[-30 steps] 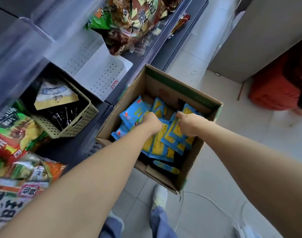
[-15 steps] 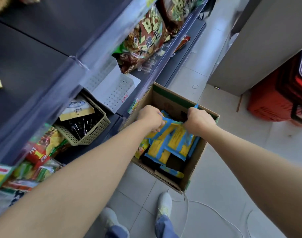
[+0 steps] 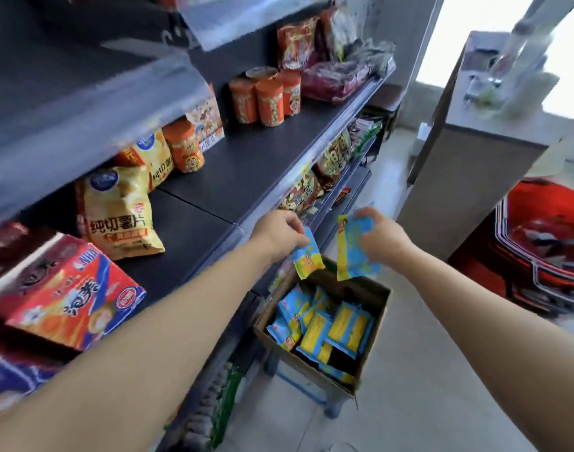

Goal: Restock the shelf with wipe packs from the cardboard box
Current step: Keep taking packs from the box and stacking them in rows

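Here, dark shelf, pale tiled floor

left hand grips wipe pack | right hand grips wipe packs

Snacks and store fixtures around us

We are looking at orange snack canisters standing upright in a cluster, with yellow chip bags leaning just beside another orange canister. A red and blue carton is lying tilted near us at the left. Dark red packets are piling up further along, and brown patterned bags are sitting one level lower. A red basket is resting on the pale tiled floor at the right, beside a grey cabinet.
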Action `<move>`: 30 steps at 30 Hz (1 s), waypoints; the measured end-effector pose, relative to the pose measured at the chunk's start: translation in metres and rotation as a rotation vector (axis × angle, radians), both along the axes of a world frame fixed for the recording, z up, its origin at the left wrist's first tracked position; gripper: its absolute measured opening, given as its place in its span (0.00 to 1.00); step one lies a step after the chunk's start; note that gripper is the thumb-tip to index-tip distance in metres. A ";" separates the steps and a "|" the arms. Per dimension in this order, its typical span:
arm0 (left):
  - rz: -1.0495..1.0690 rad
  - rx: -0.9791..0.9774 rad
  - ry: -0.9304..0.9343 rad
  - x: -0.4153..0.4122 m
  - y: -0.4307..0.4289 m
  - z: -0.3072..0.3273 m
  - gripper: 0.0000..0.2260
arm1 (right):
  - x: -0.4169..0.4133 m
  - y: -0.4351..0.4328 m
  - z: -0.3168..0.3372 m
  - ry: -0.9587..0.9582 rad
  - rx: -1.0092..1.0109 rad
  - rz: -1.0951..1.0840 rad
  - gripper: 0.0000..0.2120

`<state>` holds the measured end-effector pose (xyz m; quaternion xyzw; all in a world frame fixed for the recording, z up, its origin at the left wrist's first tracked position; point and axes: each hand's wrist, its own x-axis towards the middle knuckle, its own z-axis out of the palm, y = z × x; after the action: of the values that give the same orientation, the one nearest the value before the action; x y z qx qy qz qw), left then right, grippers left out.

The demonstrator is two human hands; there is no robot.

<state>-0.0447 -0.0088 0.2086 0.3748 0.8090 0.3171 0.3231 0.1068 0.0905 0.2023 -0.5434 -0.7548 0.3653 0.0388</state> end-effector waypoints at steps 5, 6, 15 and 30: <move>-0.005 0.169 0.173 -0.002 -0.024 0.086 0.09 | -0.002 -0.019 0.071 0.203 0.018 -0.087 0.38; -0.005 0.192 0.215 -0.003 -0.030 0.103 0.13 | -0.005 -0.024 0.084 0.238 0.030 -0.105 0.38; 0.176 0.417 0.500 -0.035 -0.109 0.239 0.09 | -0.060 -0.078 0.196 0.618 0.205 -0.128 0.03; 0.818 0.591 0.374 -0.194 -0.357 0.306 0.10 | -0.277 -0.253 0.293 0.700 0.511 0.519 0.20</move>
<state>-0.2390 -0.3655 0.5146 0.1543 0.8089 0.5592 -0.0959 -0.1702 -0.1622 0.4953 -0.1562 -0.8721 0.3268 0.3290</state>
